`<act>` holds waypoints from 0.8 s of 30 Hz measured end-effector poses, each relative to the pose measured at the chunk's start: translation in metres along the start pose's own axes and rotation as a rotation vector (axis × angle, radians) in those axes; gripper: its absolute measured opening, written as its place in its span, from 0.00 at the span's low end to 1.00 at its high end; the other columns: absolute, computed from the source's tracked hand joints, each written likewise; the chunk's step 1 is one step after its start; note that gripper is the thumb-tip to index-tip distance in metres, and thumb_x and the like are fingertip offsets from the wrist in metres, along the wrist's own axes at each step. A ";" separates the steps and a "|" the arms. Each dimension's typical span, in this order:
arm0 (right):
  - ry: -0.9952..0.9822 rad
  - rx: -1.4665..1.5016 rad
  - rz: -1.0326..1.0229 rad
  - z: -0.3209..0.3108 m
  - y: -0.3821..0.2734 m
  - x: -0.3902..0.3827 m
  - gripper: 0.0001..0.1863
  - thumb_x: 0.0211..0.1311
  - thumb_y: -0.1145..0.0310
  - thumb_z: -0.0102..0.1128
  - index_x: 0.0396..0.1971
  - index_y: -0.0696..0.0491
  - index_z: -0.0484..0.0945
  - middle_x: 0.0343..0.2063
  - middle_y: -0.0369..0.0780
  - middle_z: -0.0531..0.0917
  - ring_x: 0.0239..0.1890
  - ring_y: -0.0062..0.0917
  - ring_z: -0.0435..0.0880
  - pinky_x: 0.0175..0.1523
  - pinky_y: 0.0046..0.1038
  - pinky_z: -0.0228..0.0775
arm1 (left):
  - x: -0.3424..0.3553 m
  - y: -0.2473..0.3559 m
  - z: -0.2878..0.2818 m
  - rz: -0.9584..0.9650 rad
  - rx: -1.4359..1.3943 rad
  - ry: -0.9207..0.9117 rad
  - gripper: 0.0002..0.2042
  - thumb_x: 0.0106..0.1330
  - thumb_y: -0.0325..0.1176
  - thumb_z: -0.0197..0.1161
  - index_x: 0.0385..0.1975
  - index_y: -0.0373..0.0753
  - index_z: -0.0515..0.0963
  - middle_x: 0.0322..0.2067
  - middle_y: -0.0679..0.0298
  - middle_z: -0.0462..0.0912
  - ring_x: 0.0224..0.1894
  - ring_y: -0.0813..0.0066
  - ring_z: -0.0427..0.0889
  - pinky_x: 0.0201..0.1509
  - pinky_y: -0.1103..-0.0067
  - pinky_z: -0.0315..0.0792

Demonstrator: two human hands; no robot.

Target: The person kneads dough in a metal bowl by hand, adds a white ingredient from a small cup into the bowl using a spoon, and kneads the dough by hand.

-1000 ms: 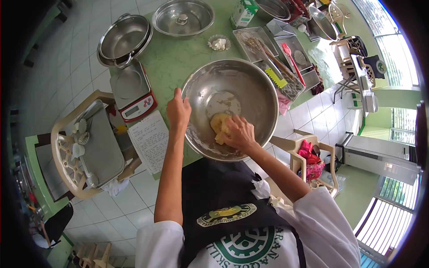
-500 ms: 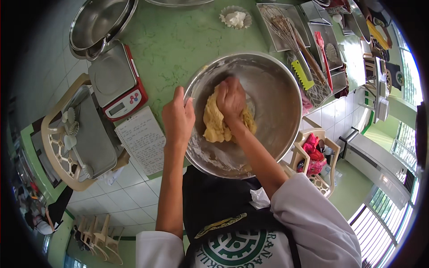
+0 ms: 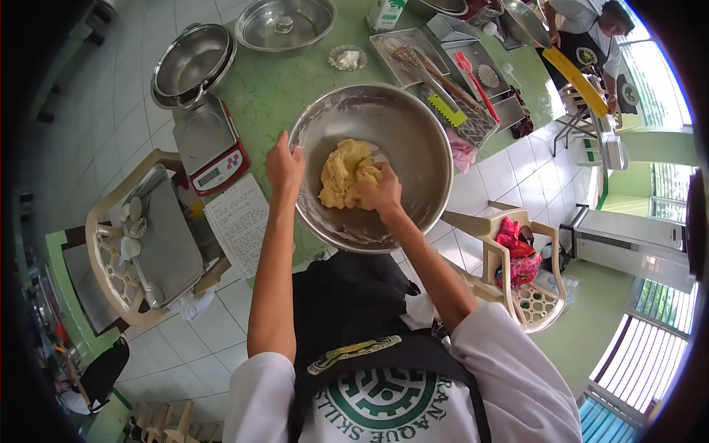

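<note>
Yellow dough (image 3: 346, 173) lying in the middle of a steel bowl (image 3: 413, 133), at the near edge of the green table (image 3: 281, 88). Right hand (image 3: 380, 193) pressed into the dough's near side, grip clenched on the lump, fingers sunk in. Left hand (image 3: 284, 164) at the bowl's left rim, grip closed over the edge, steadying. Flour smeared over the bowl's inner wall.

Left of the bowl, a scale (image 3: 209, 146) with red front, at the table's left edge; just nearer, a written sheet (image 3: 240, 221) hanging past the near edge. Beyond the scale, a lidless pot (image 3: 192, 63) near the far left corner, and a second steel basin with lid (image 3: 284, 22) at the far edge. Between basin and bowl, a small fluted tin (image 3: 347, 57) with something white inside. Right of the bowl, trays (image 3: 417, 40) holding a whisk (image 3: 413, 59), a red spatula (image 3: 473, 74) and a yellow-green scraper (image 3: 447, 111). Pink cloth (image 3: 461, 151) touching the bowl's right side. Plastic chairs (image 3: 122, 251) on the tiled floor on either side. Another person (image 3: 591, 29) at the table's far right end.
</note>
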State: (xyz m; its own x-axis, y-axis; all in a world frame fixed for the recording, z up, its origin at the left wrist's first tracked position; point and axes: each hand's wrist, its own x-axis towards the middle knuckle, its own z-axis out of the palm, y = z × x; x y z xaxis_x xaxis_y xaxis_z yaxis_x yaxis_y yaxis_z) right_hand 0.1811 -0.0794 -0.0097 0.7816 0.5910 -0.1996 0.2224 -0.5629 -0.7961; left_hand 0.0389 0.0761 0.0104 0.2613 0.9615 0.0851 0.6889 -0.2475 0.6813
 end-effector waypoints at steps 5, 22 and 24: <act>-0.193 -0.191 -0.298 -0.057 -0.066 -0.020 0.25 0.38 0.66 0.66 0.42 0.53 0.75 0.38 0.46 0.79 0.37 0.39 0.81 0.42 0.37 0.72 | -0.002 -0.021 -0.009 -0.018 0.030 -0.089 0.21 0.55 0.31 0.62 0.48 0.31 0.71 0.38 0.43 0.79 0.41 0.45 0.78 0.45 0.64 0.72; -0.354 -0.255 -0.796 0.099 -0.010 0.055 0.06 0.52 0.67 0.56 0.21 0.51 0.71 0.18 0.43 0.78 0.21 0.39 0.78 0.25 0.36 0.69 | -0.003 -0.014 -0.013 -0.101 0.005 -0.070 0.10 0.59 0.27 0.59 0.36 0.31 0.68 0.20 0.43 0.76 0.28 0.44 0.78 0.29 0.61 0.68; -0.121 -0.263 -0.688 0.114 -0.009 0.069 0.06 0.53 0.68 0.55 0.23 0.53 0.70 0.20 0.44 0.77 0.22 0.41 0.77 0.27 0.36 0.68 | -0.003 -0.013 -0.014 -0.098 -0.027 -0.111 0.09 0.59 0.27 0.59 0.35 0.31 0.68 0.19 0.44 0.75 0.26 0.43 0.77 0.29 0.62 0.69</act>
State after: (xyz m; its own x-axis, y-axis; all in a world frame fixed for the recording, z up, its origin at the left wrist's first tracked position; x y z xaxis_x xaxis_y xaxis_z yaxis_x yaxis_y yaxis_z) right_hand 0.1668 0.0322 -0.0810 0.3493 0.9105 0.2213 0.7822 -0.1533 -0.6039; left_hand 0.0197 0.0779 0.0115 0.2674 0.9615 -0.0628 0.6968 -0.1480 0.7019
